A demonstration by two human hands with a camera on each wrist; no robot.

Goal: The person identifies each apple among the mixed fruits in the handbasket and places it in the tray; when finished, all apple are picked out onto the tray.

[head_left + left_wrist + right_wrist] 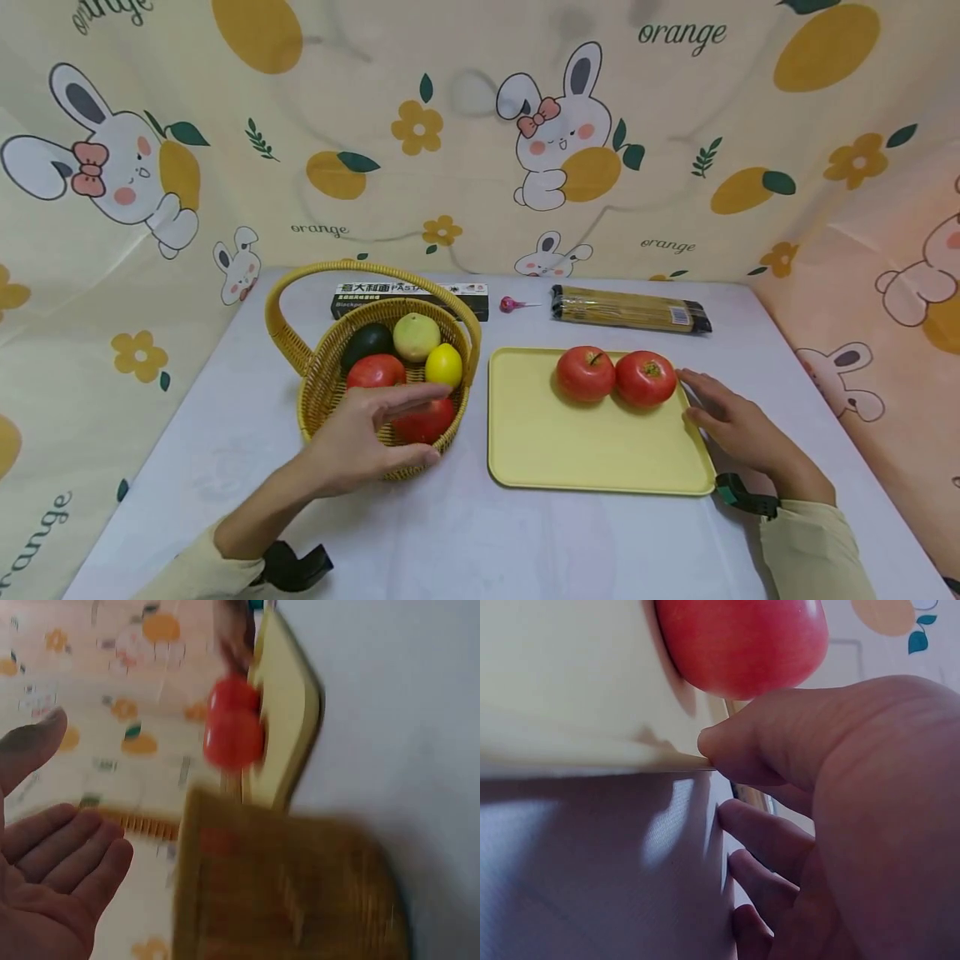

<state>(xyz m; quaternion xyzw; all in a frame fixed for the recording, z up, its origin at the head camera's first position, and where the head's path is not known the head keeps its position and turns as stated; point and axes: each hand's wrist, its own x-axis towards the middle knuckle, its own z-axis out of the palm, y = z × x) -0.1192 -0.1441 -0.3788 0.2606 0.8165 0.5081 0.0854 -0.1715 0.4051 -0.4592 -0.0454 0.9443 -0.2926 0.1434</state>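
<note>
My left hand (352, 442), empty, hovers over the near part of the wicker basket (309, 408), thumb and fingers spread apart. Inside the basket lie two red apples (377, 369), a lemon (444, 367), a dark green avocado-like fruit (366, 345) and a pale yellow-green round fruit (417, 337). In the left wrist view the basket (285, 892) is blurred. At the right edge of the yellow tray (585, 454) rests my right hand (738, 429), its thumb touching the rim and its fingers beside it. Two more apples (646, 379) sit together on the tray's far half.
Behind the basket stands a black-and-white pasta box (468, 304). A small pink-handled pointed tool (512, 305) and a pack of spaghetti (626, 308) lie at the back of the table. The basket's tall handle (375, 268) arches over its far side. A printed cloth (465, 183) hangs behind.
</note>
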